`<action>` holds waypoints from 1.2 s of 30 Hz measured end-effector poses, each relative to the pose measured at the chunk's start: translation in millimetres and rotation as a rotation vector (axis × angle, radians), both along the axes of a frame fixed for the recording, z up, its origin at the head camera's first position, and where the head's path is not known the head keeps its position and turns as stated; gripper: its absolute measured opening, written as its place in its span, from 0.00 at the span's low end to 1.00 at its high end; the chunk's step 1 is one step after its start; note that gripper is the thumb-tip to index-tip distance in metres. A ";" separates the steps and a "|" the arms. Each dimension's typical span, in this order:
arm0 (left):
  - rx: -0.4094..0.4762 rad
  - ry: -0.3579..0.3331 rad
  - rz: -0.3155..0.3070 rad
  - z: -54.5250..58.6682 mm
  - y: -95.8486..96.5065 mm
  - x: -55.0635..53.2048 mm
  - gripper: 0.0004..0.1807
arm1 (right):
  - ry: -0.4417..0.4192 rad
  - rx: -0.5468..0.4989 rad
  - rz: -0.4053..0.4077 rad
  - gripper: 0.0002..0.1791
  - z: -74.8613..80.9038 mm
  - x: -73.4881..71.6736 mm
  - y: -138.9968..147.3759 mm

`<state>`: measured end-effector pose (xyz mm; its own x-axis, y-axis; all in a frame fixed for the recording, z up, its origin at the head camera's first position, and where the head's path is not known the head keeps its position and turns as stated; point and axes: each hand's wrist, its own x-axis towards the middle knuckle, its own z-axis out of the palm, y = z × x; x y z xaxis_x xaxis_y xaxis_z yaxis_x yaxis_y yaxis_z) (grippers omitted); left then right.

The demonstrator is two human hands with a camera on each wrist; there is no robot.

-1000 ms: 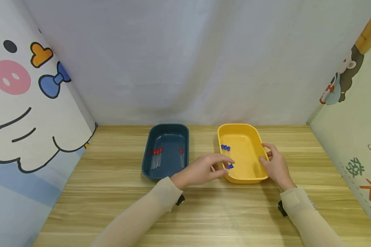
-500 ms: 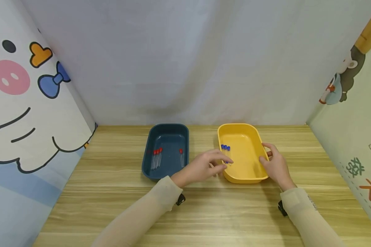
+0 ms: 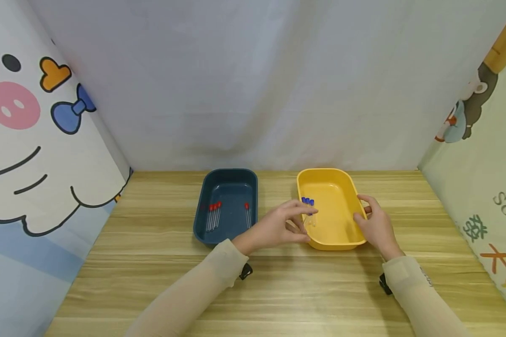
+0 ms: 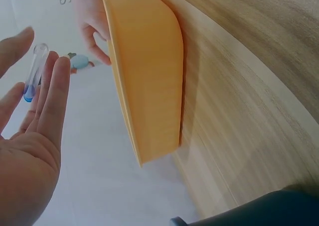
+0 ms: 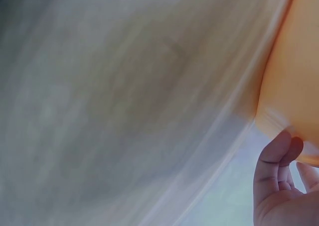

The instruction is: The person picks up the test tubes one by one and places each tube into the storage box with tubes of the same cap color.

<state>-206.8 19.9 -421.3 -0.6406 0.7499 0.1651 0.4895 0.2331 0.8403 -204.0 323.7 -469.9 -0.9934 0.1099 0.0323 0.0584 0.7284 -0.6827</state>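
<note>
My left hand is over the near left rim of the yellow tray. Between its fingers it holds a clear test tube with a blue cap, seen best in the left wrist view. Several blue-capped tubes lie side by side in the tray's left part, their clear bodies partly behind my left fingers. My right hand grips the tray's right rim, thumb inside and fingers outside; the right wrist view shows its fingers against the tray wall.
To the left stands a dark blue tray holding several red-capped tubes in a group and a smaller set at its right side. Both trays rest on a wood-grain table. A pale curtain hangs behind.
My left fingers have shifted slightly up and spread, and the blue cap has gone from sticking out past the fingertips to lying up near the row of caps. The right hand stays put.
</note>
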 end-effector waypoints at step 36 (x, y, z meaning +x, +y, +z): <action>0.012 0.073 0.068 -0.5 16.9 -15.7 0.53 | -0.019 -0.001 -0.005 0.31 -0.4 -0.9 0.5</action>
